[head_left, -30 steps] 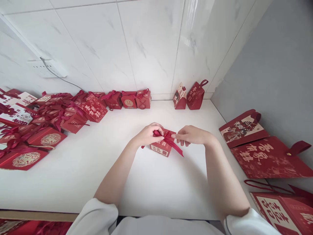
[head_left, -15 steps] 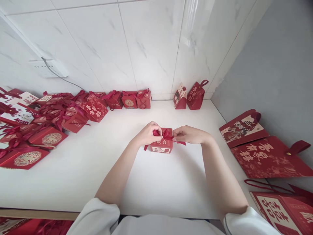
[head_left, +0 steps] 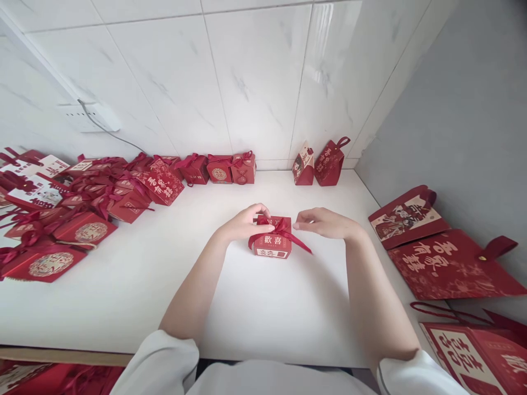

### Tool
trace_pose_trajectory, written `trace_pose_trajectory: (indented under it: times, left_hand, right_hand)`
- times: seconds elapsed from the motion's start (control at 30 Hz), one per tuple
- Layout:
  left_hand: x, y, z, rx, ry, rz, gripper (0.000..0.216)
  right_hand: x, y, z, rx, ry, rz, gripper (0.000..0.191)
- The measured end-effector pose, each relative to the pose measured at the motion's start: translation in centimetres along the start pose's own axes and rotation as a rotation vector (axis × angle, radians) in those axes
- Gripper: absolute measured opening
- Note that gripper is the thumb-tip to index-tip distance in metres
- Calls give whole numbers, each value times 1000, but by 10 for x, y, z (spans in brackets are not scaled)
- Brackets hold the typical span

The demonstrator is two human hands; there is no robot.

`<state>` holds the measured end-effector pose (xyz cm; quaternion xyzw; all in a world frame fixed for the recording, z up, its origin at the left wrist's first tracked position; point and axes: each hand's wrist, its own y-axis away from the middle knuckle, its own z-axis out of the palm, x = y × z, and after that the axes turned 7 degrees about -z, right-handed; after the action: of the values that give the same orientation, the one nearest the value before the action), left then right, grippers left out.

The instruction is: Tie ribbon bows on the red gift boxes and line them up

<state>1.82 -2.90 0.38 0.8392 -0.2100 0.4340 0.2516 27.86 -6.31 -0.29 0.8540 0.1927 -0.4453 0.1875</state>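
A small red gift box (head_left: 272, 247) with gold-and-white lettering sits on the white table, a dark red ribbon bow (head_left: 280, 226) tied across its top. One ribbon tail hangs out past the box's right side; the other curls down at the left. My left hand (head_left: 249, 222) is at the box's left edge, thumb over the ribbon and forefinger arched behind, the two apart. Just right of the box, my right hand (head_left: 319, 222) hovers with loosely bent fingers, thumb and forefinger apart and nothing between them. Its other fingers are partly hidden.
Many ribboned red boxes (head_left: 88, 230) crowd the table's left. More boxes (head_left: 220, 170) line the tiled wall, with two upright pouch-shaped boxes (head_left: 329, 163) farther right. Larger red packages (head_left: 448, 263) lie by the grey side wall. A cable (head_left: 105, 130) runs from a wall socket (head_left: 88, 118).
Both hands have let go of the bow they were pinching. My right hand has moved slightly away to the right, and the right ribbon tail now slants down freely.
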Motion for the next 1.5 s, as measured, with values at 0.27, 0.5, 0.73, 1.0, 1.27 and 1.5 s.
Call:
trace_pose_trajectory:
  times: [0.27,0.5,0.73,1.0,1.27,1.5]
  left_hand:
    - [-2,4,-18,19,-129,173,13]
    - [-3,-2,-8,82,-216,138,18]
    - [-10,-10,0,176,-277,133,14]
    - [-11,-11,-3,114,-223,194,23]
    - [-15,-13,0,167,-278,177,16]
    - [-15,-16,3,65,-256,215,21]
  right_hand:
    - [-8,-20,20,371,-60,-275,30]
    - [-16,-29,37,308,63,-393,32]
    - [-16,-31,38,307,77,-376,26]
    - [-12,-27,30,265,63,-344,32]
    - [-11,-30,35,236,76,-298,34]
    - [-20,-28,38,176,17,-379,41]
